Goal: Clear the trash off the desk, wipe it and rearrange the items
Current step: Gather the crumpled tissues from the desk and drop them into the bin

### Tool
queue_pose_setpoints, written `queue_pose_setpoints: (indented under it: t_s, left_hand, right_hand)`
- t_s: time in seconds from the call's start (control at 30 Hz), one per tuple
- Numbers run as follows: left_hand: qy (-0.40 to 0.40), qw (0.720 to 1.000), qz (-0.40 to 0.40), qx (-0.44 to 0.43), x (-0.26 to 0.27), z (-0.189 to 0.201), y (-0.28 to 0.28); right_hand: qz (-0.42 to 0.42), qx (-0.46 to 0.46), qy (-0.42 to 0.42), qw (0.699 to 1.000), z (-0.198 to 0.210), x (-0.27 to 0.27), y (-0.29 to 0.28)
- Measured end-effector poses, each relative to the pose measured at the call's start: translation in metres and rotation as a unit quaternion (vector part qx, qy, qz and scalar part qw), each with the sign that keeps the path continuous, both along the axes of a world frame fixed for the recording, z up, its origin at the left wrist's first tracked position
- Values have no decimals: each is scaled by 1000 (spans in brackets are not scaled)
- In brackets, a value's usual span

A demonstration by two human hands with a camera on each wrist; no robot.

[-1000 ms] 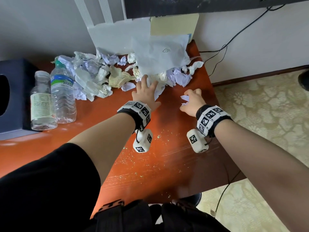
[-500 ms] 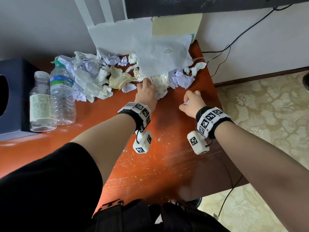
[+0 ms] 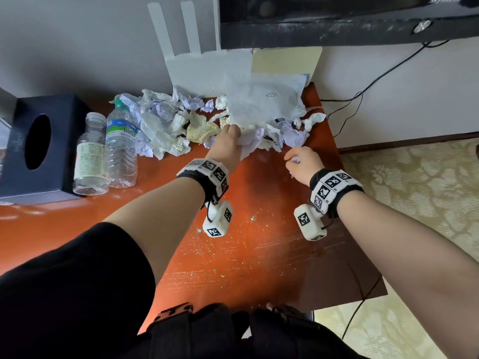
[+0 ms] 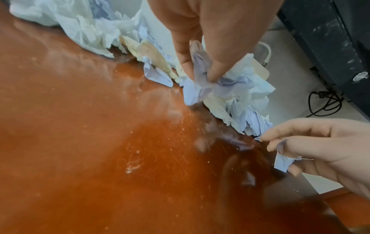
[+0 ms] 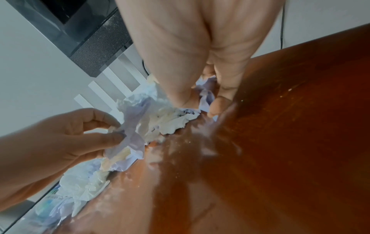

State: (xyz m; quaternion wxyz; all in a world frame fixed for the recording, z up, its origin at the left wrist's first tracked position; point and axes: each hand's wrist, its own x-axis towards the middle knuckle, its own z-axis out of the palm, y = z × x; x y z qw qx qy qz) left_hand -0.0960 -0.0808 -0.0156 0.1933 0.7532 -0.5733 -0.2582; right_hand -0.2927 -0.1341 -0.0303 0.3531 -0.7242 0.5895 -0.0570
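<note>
Crumpled white and lilac paper scraps [image 3: 166,120] lie in a band along the back of the orange-red wooden desk [image 3: 259,255], just beyond both hands. Left hand [image 3: 228,149], nearer the band's middle, has fingers clamped on a lilac wad [image 4: 212,88]; right hand [image 3: 302,163], off the band's right end, pinches a small lilac scrap [image 4: 284,163].

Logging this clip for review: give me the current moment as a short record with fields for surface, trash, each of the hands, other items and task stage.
surface: orange-brown desk, speckled with crumbs
trash: crumpled paper pile along the back edge, under a white plastic bag
left hand: grips a wad of paper at the pile's front
right hand: holds a small paper scrap, near the desk's right edge
other items: two clear bottles beside a dark tissue box, at left
task stage: trash being gathered; wiping not yet begun
</note>
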Motion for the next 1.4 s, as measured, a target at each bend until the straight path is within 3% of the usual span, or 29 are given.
queue_pose_setpoints:
  t_s: [0.2,0.43,0.63,0.77,0.93,1.2,1.4]
  left_hand:
    - [15,999,15,-26,9,9,22]
    - [47,996,21,-71,21,16,44]
    - [-6,989,42,-143,36,12,49]
    - [-25,988,100,-113,45,8,42]
    - [-81,990,97,-70,50,-6,27]
    - [-166,981,83,56,46,-21,12]
    - [-169,982,67,59,44,-33,9]
  right_hand:
    - [-1,9,-17,1000,9,6,7]
    - [-62,34,-53,996,11,16,6]
    - [-3,-21,-16,1000,15,33,-1]
    - [71,-52,-2,996,16,53,5]
    - [139,-85,58,985,5,69,6]
    - [145,-60,184,970,-14,71,8]
    - [154,-79,198,965,-22,77,7]
